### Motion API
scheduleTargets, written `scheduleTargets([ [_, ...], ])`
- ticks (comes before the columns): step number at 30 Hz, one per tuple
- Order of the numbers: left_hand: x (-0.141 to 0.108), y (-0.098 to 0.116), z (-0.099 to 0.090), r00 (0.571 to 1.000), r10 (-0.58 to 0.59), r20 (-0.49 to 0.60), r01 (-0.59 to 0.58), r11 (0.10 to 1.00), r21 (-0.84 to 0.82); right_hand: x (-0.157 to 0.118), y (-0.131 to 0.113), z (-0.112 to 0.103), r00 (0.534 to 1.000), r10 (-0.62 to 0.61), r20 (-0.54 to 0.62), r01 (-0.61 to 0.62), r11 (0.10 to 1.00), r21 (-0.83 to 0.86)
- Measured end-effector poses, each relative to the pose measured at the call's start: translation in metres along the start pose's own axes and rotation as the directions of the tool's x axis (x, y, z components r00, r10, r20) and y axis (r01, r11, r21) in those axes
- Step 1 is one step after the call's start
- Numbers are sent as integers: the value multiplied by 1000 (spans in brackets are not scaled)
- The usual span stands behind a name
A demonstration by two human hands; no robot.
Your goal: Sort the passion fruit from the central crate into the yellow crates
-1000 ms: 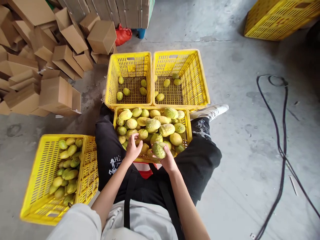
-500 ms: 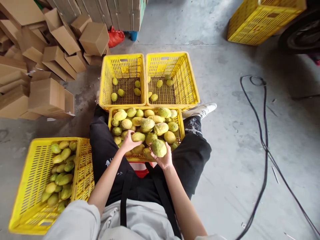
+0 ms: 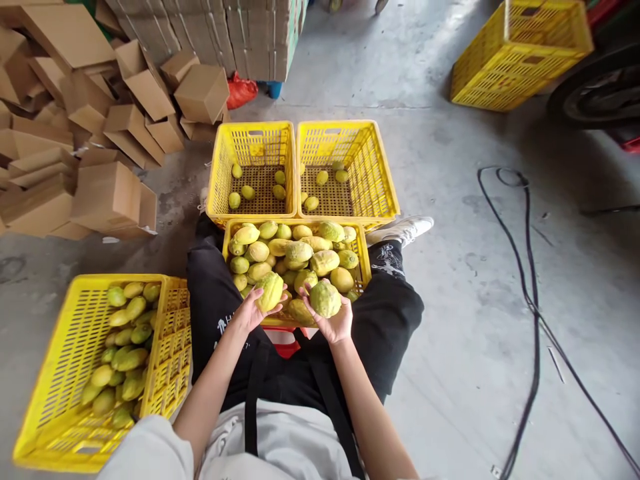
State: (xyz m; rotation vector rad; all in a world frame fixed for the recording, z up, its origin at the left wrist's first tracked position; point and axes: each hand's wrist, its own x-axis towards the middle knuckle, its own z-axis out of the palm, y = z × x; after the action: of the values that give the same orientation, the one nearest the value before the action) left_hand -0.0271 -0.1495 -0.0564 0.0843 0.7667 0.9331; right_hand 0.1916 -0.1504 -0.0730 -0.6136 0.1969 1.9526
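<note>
Our left hand (image 3: 250,313) grips a yellowish fruit (image 3: 269,292), our right hand (image 3: 338,325) cups a greener fruit (image 3: 325,299), both near the filled crate (image 3: 280,322). It sits between our knees (image 3: 403,300), seemingly for easy reach (two more crates (image 3: 387,173) stand just beyond, perhaps likewise).

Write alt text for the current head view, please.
A person's left hand holds a yellow-green fruit, the right hand another fruit, above a yellow crate of more. Two crates beyond hold fewer; cardboard boxes lie at upper left.
</note>
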Motion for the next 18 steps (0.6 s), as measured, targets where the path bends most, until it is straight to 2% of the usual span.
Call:
scheduleTargets([
  [3,8,2,-3,995,20,-102,-31,994,-103,-1,-3,-5,1000,9,27,-9,1000,-9],
  [7,11,6,0,994,-1,-110,-23,977,-214,1,-5,-11,997,10,75,-9,1000,-8],
  [11,11,7,0,992,2,-124,-36,961,-273,7,-1,-13,999,2,-38,-4,998,-64],
  [14,12,7,-2,980,40,-193,-94,955,-280,12,4,-16,992,-27,-120,12,992,-128],
  [18,14,5,-2,963,96,-253,-165,949,-270,13,9,-17,988,-77,-135,51,982,-184],
])
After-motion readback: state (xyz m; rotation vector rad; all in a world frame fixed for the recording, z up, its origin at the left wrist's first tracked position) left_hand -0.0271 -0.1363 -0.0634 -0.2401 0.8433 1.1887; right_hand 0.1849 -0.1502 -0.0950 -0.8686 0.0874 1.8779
